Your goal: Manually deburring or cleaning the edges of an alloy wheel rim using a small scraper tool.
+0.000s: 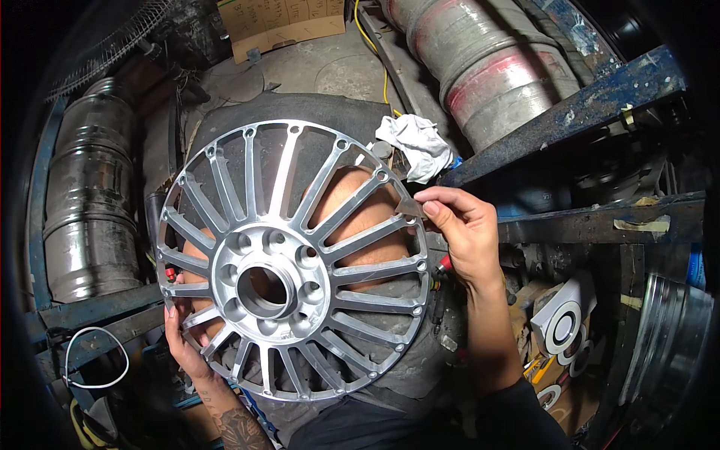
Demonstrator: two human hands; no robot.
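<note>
Big metal barrels (94, 195) lie on our left and right, and brown cardboard (285, 37) rests on the gray floor (322, 73) ahead of us. We have a big silver wheel (291, 256) over our bare knees (360, 199), with its round middle facing up at us. Our left hand (186, 341) curls around the wheel's lower left edge, though some of its fingers are hidden. Our right hand (469, 232) pinches a small dark scrap (409, 208) between thumb and fingertips, right at the wheel's right edge. We see a white cloth (424, 146) just past the wheel, near the right hand, and white discs (550, 330) low on our right.
</note>
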